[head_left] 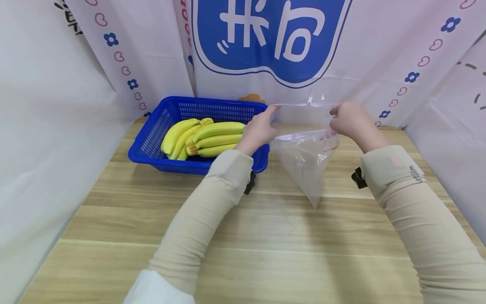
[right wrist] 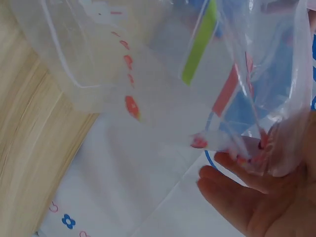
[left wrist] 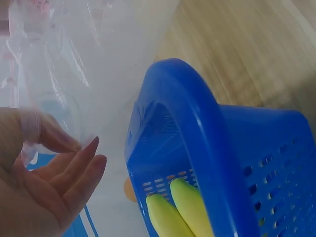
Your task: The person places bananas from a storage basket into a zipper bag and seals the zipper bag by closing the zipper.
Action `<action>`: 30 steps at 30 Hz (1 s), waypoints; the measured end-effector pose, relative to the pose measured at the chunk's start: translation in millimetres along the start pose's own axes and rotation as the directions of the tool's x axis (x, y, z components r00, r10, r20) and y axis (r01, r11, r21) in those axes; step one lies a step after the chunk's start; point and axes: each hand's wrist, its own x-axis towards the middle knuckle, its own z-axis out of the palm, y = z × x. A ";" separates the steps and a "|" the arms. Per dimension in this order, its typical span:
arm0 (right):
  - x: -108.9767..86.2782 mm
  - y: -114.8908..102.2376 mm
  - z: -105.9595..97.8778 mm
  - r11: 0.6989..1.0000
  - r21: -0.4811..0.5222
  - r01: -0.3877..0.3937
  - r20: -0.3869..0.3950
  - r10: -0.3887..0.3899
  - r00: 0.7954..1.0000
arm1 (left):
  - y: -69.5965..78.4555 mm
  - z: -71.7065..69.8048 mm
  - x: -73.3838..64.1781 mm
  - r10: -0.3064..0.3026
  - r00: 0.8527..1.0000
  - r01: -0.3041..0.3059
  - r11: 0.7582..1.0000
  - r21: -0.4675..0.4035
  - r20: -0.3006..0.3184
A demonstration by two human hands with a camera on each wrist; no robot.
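A clear plastic bag [head_left: 303,156] with small coloured prints hangs above the table, its mouth spread wide and its pointed bottom corner down. My left hand [head_left: 260,131] pinches one side of the bag's rim between thumb and fingers, near the basket's right end. The opposite side of the rim is pinched by my right hand [head_left: 351,122]. In the right wrist view the bag's film [right wrist: 163,74] covers part of the fingers. Yellow bananas [head_left: 218,137] lie in bunches inside a blue plastic basket [head_left: 171,166], left of the bag; my left hand hides part of them.
The basket stands at the back left of a wood-grain table [head_left: 265,253]. Behind it hangs a white printed curtain [head_left: 159,63] with a blue emblem. A small brown-orange shape [head_left: 252,98] shows behind the basket's rear rim.
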 end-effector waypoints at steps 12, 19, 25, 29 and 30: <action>0.2 -0.4 2.2 0.999 0.024 -0.023 0.035 0.022 0.999 | 2.6 2.0 -3.9 -0.017 1.000 0.016 1.000 0.023 0.023; 0.9 7.8 7.3 0.994 0.105 0.007 0.005 -0.008 1.000 | -4.8 5.3 0.9 0.055 0.997 -0.048 0.991 -0.126 0.058; -0.3 5.1 8.2 0.992 0.113 0.057 -0.064 -0.050 0.997 | -13.1 4.1 5.4 0.123 0.992 -0.125 0.975 -0.186 -0.019; -0.9 0.0 8.5 0.994 0.064 0.089 -0.074 -0.084 0.994 | -16.8 2.0 5.3 0.134 0.990 -0.138 0.954 -0.266 -0.033; -0.6 -0.9 8.9 0.994 0.047 0.097 -0.076 -0.093 0.993 | -17.5 1.5 5.0 0.134 0.990 -0.140 0.951 -0.275 -0.040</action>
